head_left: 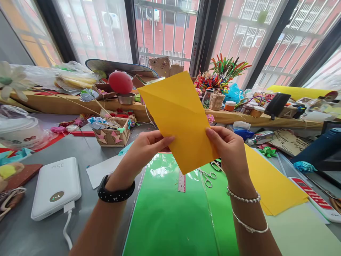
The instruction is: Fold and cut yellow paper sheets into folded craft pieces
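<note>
A yellow sheet of paper (183, 121) is held up and tilted above the table, with faint creases across its upper half. My left hand (151, 145) pinches its left edge, thumb on the near face. On the opposite edge my right hand (229, 149) grips it the same way; the fingers behind the sheet are partly hidden. Below lies a shiny green mat (170, 217). A small pink ruler (182, 182) rests on it, beside small scissors (208, 176) partly covered by the paper. More yellow sheets (271, 181) lie to the right of my right hand.
A white power bank (57, 188) with a cable sits at the left. Behind it stands a decorated cardboard box (113, 133). Craft supplies, a red balloon (120, 82) and small jars (229, 105) crowd the window ledge. A red-and-white tool (317, 199) lies far right.
</note>
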`<action>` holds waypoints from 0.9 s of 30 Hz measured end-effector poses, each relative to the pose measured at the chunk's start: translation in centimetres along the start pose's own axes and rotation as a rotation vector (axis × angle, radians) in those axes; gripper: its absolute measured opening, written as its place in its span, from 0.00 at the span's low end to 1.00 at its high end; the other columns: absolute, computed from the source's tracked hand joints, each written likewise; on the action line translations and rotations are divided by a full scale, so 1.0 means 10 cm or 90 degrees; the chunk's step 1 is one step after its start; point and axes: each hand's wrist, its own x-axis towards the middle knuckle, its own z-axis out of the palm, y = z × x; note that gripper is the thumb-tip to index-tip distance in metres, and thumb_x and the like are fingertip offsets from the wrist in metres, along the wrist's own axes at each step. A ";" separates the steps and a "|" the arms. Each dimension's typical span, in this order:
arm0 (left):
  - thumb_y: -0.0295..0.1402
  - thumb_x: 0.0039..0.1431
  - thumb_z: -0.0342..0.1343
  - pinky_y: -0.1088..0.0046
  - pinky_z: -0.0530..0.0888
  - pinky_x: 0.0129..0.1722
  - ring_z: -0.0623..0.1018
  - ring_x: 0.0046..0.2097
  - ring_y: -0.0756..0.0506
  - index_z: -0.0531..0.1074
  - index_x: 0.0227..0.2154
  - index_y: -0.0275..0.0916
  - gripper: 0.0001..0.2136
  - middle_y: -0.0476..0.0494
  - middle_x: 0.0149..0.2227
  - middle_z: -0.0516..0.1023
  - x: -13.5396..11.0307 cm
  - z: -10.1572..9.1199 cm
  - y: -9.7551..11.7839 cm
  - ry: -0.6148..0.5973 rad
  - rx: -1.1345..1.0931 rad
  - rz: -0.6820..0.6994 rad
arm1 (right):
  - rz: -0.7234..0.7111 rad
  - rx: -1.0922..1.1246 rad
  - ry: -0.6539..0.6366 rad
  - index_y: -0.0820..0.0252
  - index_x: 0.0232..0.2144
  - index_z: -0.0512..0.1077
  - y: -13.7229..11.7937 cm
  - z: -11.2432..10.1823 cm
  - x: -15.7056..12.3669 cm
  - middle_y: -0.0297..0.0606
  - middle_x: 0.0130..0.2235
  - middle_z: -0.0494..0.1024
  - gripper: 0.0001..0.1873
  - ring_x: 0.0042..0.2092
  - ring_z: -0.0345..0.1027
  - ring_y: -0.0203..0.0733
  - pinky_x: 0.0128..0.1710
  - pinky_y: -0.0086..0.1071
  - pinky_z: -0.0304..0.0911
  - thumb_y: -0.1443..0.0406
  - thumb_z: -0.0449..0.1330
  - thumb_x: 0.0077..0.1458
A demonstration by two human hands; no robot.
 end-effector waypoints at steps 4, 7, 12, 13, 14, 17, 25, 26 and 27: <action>0.33 0.47 0.58 0.71 0.78 0.32 0.78 0.32 0.46 0.75 0.29 0.38 0.07 0.47 0.31 0.79 0.00 0.02 -0.02 0.098 0.003 -0.005 | -0.165 -0.202 0.063 0.58 0.40 0.69 -0.04 0.03 -0.02 0.40 0.37 0.73 0.17 0.34 0.68 0.39 0.30 0.33 0.67 0.62 0.60 0.45; 0.34 0.45 0.59 0.72 0.77 0.32 0.78 0.32 0.47 0.76 0.30 0.38 0.08 0.48 0.31 0.79 0.02 0.03 -0.05 0.160 0.019 0.000 | -0.311 -0.336 0.089 0.57 0.41 0.69 -0.08 0.10 -0.08 0.42 0.43 0.70 0.15 0.43 0.65 0.42 0.37 0.37 0.66 0.65 0.57 0.48; 0.35 0.45 0.59 0.72 0.77 0.32 0.78 0.32 0.47 0.76 0.30 0.39 0.08 0.48 0.31 0.79 0.01 0.04 -0.04 0.158 -0.017 0.012 | -0.342 -0.377 0.014 0.56 0.47 0.63 -0.08 0.22 -0.15 0.44 0.49 0.67 0.22 0.51 0.58 0.46 0.48 0.45 0.58 0.61 0.57 0.48; 0.34 0.46 0.59 0.72 0.77 0.33 0.78 0.32 0.47 0.76 0.31 0.39 0.08 0.48 0.32 0.79 0.00 0.05 -0.03 0.141 -0.029 0.013 | -0.329 -0.370 -0.006 0.56 0.49 0.61 -0.07 0.24 -0.16 0.45 0.50 0.65 0.26 0.52 0.57 0.47 0.48 0.46 0.58 0.58 0.58 0.47; 0.34 0.46 0.59 0.73 0.76 0.33 0.77 0.32 0.47 0.76 0.31 0.40 0.08 0.48 0.32 0.79 0.00 0.05 -0.03 0.120 -0.039 0.015 | -0.314 -0.360 -0.029 0.56 0.51 0.59 -0.06 0.25 -0.17 0.45 0.52 0.64 0.31 0.53 0.56 0.49 0.48 0.47 0.58 0.56 0.60 0.44; 0.33 0.47 0.58 0.75 0.76 0.32 0.77 0.32 0.49 0.75 0.31 0.42 0.06 0.49 0.33 0.79 -0.02 0.06 -0.01 0.054 -0.049 0.019 | -0.269 -0.316 -0.099 0.56 0.53 0.55 -0.04 0.30 -0.18 0.47 0.54 0.61 0.39 0.54 0.54 0.51 0.48 0.49 0.58 0.52 0.61 0.40; 0.34 0.46 0.58 0.75 0.72 0.39 0.73 0.44 0.46 0.67 0.39 0.38 0.15 0.44 0.42 0.74 0.01 0.14 -0.03 0.043 -0.095 0.045 | -0.141 -0.078 -0.316 0.53 0.55 0.52 -0.04 0.41 -0.26 0.39 0.57 0.58 0.31 0.54 0.57 0.43 0.47 0.38 0.63 0.61 0.56 0.50; 0.34 0.46 0.59 0.76 0.72 0.40 0.72 0.45 0.46 0.66 0.38 0.38 0.15 0.44 0.41 0.73 0.02 0.15 -0.03 0.052 -0.098 0.047 | -0.131 -0.054 -0.339 0.53 0.55 0.53 -0.04 0.42 -0.27 0.38 0.57 0.58 0.30 0.53 0.58 0.42 0.46 0.37 0.64 0.62 0.55 0.50; 0.34 0.46 0.59 0.76 0.71 0.40 0.72 0.45 0.46 0.65 0.37 0.38 0.15 0.44 0.40 0.72 0.03 0.15 -0.04 0.059 -0.098 0.050 | -0.123 -0.036 -0.358 0.52 0.55 0.53 -0.04 0.43 -0.28 0.37 0.57 0.57 0.30 0.53 0.59 0.41 0.46 0.36 0.65 0.62 0.55 0.51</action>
